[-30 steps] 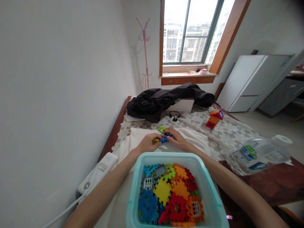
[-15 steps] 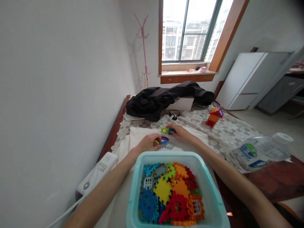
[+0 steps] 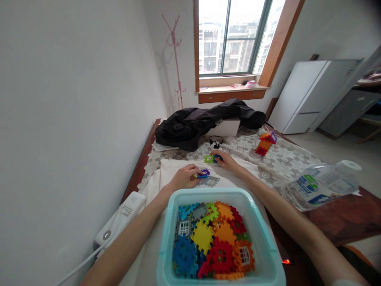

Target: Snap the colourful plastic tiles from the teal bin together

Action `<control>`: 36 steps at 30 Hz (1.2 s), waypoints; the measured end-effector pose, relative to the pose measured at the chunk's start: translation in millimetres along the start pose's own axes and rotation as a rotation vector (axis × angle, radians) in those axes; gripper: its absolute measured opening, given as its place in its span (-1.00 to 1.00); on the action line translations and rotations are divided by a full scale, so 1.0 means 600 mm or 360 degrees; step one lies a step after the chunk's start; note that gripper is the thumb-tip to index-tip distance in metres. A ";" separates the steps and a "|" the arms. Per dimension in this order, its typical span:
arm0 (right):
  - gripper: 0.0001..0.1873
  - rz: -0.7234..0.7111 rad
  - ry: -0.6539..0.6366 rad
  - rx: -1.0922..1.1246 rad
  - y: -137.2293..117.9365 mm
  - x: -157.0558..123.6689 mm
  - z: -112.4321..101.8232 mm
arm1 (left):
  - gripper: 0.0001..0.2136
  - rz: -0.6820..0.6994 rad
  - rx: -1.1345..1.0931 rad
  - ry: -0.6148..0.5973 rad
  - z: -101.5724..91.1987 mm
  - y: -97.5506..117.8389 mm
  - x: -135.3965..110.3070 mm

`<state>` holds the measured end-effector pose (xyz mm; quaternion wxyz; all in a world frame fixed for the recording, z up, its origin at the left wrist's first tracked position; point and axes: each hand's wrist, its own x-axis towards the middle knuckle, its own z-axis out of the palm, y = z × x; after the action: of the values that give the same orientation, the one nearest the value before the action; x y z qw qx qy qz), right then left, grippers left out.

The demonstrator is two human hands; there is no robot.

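Note:
My left hand (image 3: 186,176) is closed on a small group of interlocking plastic tiles (image 3: 204,173), purple with blue and a bit of yellow, just above the white cloth. My right hand (image 3: 226,159) pinches the dark blue end of another piece; a lime green tile with a window opening (image 3: 208,158) joins it on the left. The two pieces are apart. Beneath the left hand's tiles a grey tile (image 3: 210,181) lies on the cloth. Close to me stands a pale turquoise tub (image 3: 166,238) full of loose tiles, among them a yellow tile (image 3: 203,237) and a red window tile (image 3: 222,256).
A built orange, red and purple tile house (image 3: 264,143) stands at the right. Beyond my hands lie a black headset (image 3: 216,142) and a dark jacket (image 3: 184,129) over a white box (image 3: 226,128). A large plastic bottle (image 3: 321,186) is at right, a power strip (image 3: 120,216) at left.
My right hand has shifted the green and blue piece slightly farther away. In my left hand the purple tile now sits close against the fingers. The view has moved a little.

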<state>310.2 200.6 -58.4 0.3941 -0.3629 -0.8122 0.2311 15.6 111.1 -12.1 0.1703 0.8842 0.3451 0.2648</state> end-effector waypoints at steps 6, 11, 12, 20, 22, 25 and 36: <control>-0.59 -0.0024 0.0153 -0.0073 0.017 0.030 -0.027 | -0.77 -0.0069 -0.0013 0.0006 0.010 -0.005 0.003; -0.56 0.0063 0.0136 -0.0196 0.060 0.039 -0.038 | -0.78 -0.0097 -0.0006 -0.0015 0.010 -0.003 0.004; -0.55 0.0073 0.0123 -0.0201 0.067 0.037 -0.036 | -0.78 -0.0093 -0.0004 -0.0016 0.010 -0.002 0.003; -0.54 0.0057 0.0098 -0.0198 0.077 0.029 -0.029 | -0.76 -0.0091 0.0004 -0.0007 0.011 -0.003 0.002; -0.54 0.0042 0.0096 -0.0189 0.075 0.030 -0.029 | -0.76 -0.0089 0.0005 -0.0018 0.011 -0.004 0.003; -0.52 0.0027 0.0089 -0.0177 0.073 0.028 -0.029 | -0.77 -0.0074 0.0018 -0.0021 0.010 -0.004 0.003; -0.50 0.0092 0.0147 0.0024 0.074 0.035 -0.050 | -0.82 -0.0205 0.0021 0.0145 0.011 -0.004 0.001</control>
<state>343.6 247.4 -60.2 0.4270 -0.3934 -0.7806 0.2315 18.9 112.4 -18.5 0.1653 0.8484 0.4103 0.2909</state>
